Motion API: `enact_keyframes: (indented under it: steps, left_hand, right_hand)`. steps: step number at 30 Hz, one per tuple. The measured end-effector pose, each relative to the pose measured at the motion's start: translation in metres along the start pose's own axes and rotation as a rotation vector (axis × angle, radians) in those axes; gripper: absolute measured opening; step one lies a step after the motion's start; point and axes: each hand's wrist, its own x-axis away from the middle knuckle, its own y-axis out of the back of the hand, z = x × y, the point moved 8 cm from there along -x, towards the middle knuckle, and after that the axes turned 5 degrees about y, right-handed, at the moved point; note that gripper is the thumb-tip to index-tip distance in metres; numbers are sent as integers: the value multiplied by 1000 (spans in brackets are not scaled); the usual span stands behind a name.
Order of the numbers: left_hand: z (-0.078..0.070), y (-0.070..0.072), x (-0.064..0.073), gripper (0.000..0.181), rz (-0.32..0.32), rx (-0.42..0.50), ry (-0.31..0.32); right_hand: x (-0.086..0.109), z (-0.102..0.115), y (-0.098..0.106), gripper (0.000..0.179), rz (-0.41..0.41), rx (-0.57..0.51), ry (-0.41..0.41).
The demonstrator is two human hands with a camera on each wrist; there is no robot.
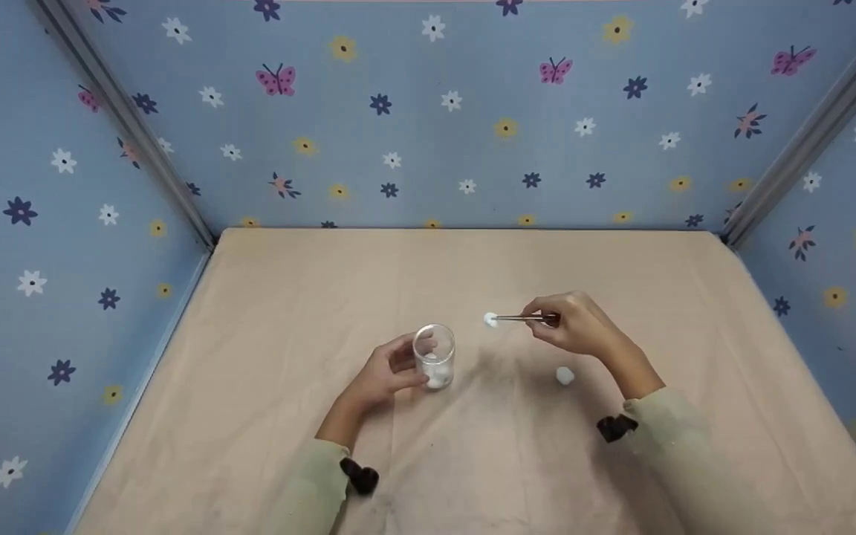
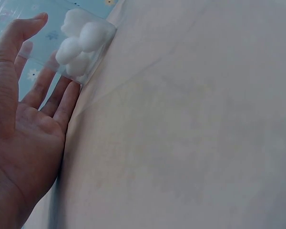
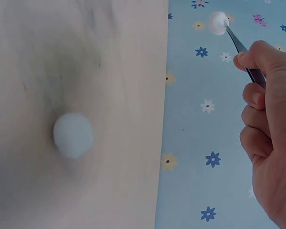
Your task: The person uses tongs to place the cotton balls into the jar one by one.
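My left hand [image 1: 386,371] holds a clear, open-topped jar [image 1: 435,345] upright on the cloth, the thumb on one side and the fingers on the other. Several white cotton balls [image 2: 78,40] lie at the bottom of the jar, seen through its wall in the left wrist view. To the right of the jar, my right hand [image 1: 575,325] grips metal tweezers [image 3: 237,44] between thumb and fingers. Their tips pinch a single cotton ball [image 3: 219,23], held above the table. Another loose cotton ball [image 1: 565,375] rests on the cloth below the right hand.
A pale peach cloth [image 1: 309,290] covers the table. Blue panels [image 1: 465,67] printed with flowers and butterflies stand along the back and both sides, joined by grey corner posts [image 1: 131,122].
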Motion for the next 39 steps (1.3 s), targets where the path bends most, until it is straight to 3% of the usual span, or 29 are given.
enact_keyframes:
  steps: [5, 16, 24, 39]
  left_hand:
    - [-1, 0, 0, 79, 7, 38, -13]
    - [-1, 1, 0, 73, 3, 13, -52]
    - [-1, 1, -1, 73, 2, 8, -41]
    - [1, 2, 0, 73, -6, -13, -16]
  right_hand:
    - [-8, 8, -1, 11, 6, -3, 21]
    - [-23, 28, -2, 11, -8, 8, 89]
    - [-30, 44, -5, 11, -30, -5, 158]
    - [-42, 64, -18, 12, -1, -17, 212]
